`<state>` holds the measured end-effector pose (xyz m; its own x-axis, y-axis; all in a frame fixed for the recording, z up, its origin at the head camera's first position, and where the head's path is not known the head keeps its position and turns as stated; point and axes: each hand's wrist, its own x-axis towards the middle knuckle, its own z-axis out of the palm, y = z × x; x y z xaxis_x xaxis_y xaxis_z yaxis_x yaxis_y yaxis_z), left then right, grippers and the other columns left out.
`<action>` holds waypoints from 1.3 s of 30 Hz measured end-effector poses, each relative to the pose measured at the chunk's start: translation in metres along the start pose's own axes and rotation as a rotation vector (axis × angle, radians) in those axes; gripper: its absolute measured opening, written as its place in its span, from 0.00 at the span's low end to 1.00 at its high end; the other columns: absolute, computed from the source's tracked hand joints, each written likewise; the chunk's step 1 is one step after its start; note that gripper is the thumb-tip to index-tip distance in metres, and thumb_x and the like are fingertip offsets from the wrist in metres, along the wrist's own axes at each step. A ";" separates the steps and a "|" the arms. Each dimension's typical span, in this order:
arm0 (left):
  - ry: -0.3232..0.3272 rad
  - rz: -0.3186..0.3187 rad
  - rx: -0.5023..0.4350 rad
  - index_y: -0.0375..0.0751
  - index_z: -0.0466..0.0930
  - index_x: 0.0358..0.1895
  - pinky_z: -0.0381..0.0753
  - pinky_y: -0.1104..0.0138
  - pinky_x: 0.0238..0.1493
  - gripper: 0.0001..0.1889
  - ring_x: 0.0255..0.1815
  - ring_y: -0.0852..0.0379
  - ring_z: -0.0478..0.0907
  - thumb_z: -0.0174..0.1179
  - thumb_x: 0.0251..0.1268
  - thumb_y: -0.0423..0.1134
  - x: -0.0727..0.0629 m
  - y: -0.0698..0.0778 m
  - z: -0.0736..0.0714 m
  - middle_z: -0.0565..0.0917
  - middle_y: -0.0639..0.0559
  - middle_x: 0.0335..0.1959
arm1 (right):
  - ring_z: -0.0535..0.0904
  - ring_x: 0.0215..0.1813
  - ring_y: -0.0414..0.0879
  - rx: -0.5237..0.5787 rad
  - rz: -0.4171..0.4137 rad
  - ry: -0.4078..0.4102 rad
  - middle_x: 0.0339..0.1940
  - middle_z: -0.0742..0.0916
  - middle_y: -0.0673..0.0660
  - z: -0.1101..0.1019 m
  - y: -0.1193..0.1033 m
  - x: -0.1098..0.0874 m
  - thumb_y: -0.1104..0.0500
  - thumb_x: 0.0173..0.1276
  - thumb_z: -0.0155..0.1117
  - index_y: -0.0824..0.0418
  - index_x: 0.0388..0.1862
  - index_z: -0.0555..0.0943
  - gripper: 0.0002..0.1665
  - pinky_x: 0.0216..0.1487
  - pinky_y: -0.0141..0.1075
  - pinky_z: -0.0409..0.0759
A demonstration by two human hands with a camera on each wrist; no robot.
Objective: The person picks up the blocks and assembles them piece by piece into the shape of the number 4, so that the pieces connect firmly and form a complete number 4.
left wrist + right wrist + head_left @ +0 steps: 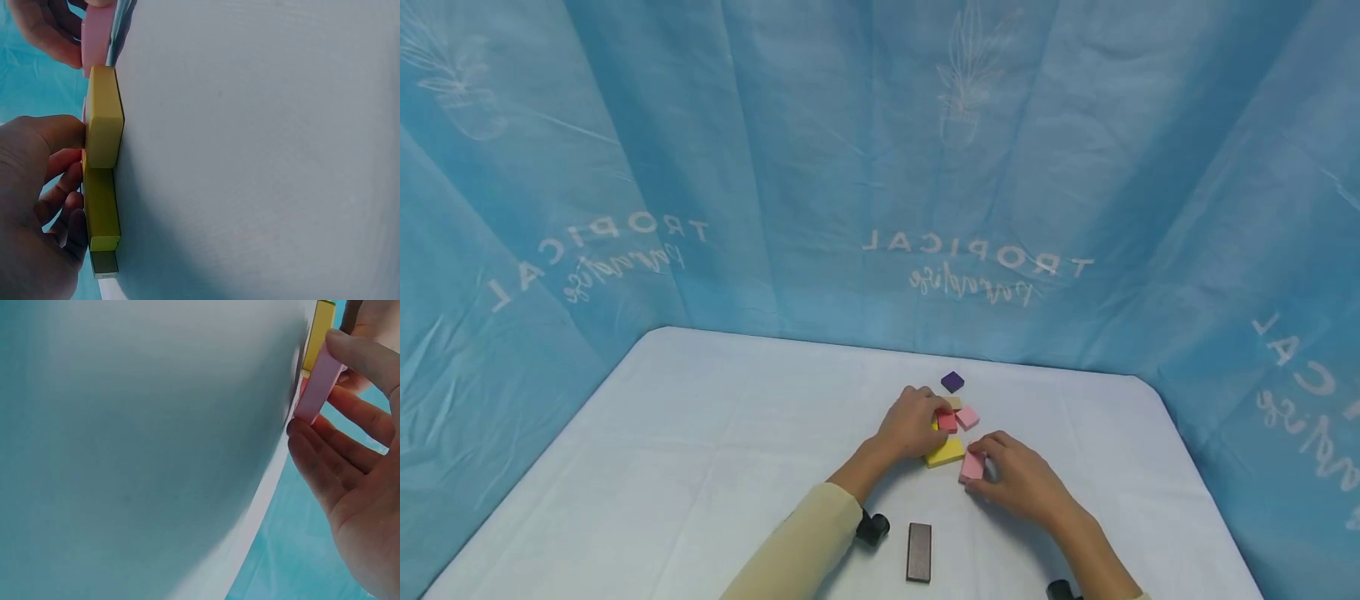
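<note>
So from where I'm sat, my left hand [910, 421] has its thumb and index finger curled in around the little red block [947, 422], narrow grip. Can't tell how hard it's squeezing, since the fingertips cover part of it. My right hand [1018, 475] is easier to read: thumb at one end of a pink block [972, 465], fingers at the other, proper pinch.

Just on the near side of my left fingertips there's a yellow block [945, 452], sitting between the two sets of fingers and close beside that pink one. Whether those two touch, I can't tell. A second yellow block [102, 209] is mostly tucked under the left fingers, and the left wrist view has it right up by the first one.

Just past the left index fingertip is a tan block [953, 403], part hidden. Another pink piece [967, 417] lies right of the left fingertips and beyond the right ones. Further out past all the fingers I've got a dark purple block [952, 382], tilted cornerwise to me. Back on my side, well apart from both hands, a dark brown block [918, 552] lies lengthwise on the white table [700, 458].
</note>
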<state>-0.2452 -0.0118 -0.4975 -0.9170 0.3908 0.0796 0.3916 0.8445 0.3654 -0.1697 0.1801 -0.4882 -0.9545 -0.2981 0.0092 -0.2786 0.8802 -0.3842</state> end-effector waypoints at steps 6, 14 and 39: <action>0.006 0.011 0.001 0.53 0.83 0.50 0.74 0.68 0.42 0.17 0.45 0.57 0.68 0.65 0.55 0.48 -0.002 0.001 0.000 0.77 0.57 0.46 | 0.78 0.50 0.44 0.008 -0.005 0.010 0.46 0.82 0.45 -0.001 -0.004 -0.006 0.38 0.48 0.76 0.48 0.48 0.83 0.29 0.54 0.47 0.76; -0.016 -0.001 0.011 0.54 0.82 0.50 0.74 0.67 0.43 0.18 0.45 0.57 0.68 0.65 0.55 0.48 -0.002 0.000 -0.003 0.77 0.57 0.47 | 0.77 0.48 0.40 -0.010 -0.056 0.016 0.45 0.81 0.43 -0.004 -0.012 -0.012 0.37 0.49 0.75 0.47 0.47 0.83 0.28 0.53 0.45 0.77; -0.014 0.008 0.014 0.54 0.83 0.49 0.74 0.69 0.40 0.18 0.45 0.58 0.68 0.66 0.53 0.48 0.000 0.000 -0.003 0.78 0.56 0.48 | 0.75 0.56 0.42 0.056 -0.274 -0.107 0.54 0.79 0.44 0.012 -0.037 -0.014 0.37 0.57 0.69 0.48 0.55 0.80 0.29 0.57 0.46 0.74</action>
<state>-0.2451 -0.0125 -0.4949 -0.9128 0.4024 0.0696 0.3999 0.8465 0.3515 -0.1447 0.1478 -0.4852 -0.8269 -0.5618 0.0232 -0.5153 0.7407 -0.4310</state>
